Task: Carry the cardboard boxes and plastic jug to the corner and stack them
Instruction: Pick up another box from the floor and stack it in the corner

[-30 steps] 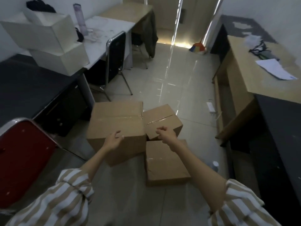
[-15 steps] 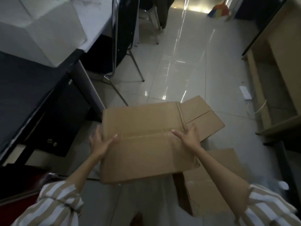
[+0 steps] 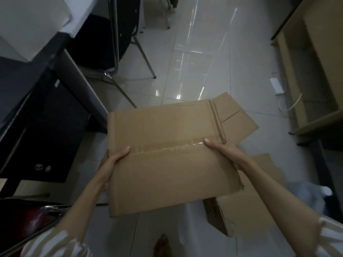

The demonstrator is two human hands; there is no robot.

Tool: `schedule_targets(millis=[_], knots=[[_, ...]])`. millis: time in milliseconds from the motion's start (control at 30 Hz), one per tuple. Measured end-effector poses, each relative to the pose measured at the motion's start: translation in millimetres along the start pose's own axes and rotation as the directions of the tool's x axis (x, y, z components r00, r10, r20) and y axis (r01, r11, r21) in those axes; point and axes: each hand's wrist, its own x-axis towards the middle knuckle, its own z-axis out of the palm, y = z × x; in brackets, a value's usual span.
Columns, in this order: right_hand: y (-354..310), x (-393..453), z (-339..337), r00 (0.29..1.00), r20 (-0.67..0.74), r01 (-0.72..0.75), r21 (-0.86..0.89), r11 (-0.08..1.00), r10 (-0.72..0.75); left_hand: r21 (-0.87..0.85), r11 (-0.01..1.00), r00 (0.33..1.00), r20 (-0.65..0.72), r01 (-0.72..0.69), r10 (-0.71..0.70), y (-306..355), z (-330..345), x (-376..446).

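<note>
A large taped cardboard box fills the middle of the view, and both my hands grip it. My left hand clasps its left side with the thumb on top. My right hand holds its right side, fingers over the tape seam. Behind it on the floor lies a second cardboard box, partly hidden. A third cardboard box sits on the floor under my right forearm. The plastic jug shows as a blurred clear shape with a white cap at the right.
A dark desk stands along the left with a black chair beyond it. A red chair is at the lower left. A wooden desk lines the right, with a white power adapter on the glossy tiled floor.
My hands reached the large box, took hold of its two sides, and it now sits closer and larger in view. My head has tilted down toward the floor.
</note>
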Motion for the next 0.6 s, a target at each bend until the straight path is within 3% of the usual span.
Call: schedule_targets(millis=[133, 333, 600], knots=[[-5.0, -57.2, -18.0, 0.996, -0.077, 0.048, 0.149, 0.988, -0.037, 0.073, 0.991, 0.993, 0.027, -0.114, 0.113, 41.4, 26.9, -45.2], [-2.7, -184.3, -69.2, 0.973, -0.206, 0.153, 0.235, 0.960, -0.105, 0.203, 0.954, 0.963, 0.204, -0.219, 0.177, 89.8, 95.1, -156.5], [89.0, -378.2, -125.3, 0.933, -0.331, 0.234, 0.255, 0.938, -0.143, 0.314, 0.910, 0.902, 0.413, -0.270, 0.125, 29.0, 147.8, -319.3]])
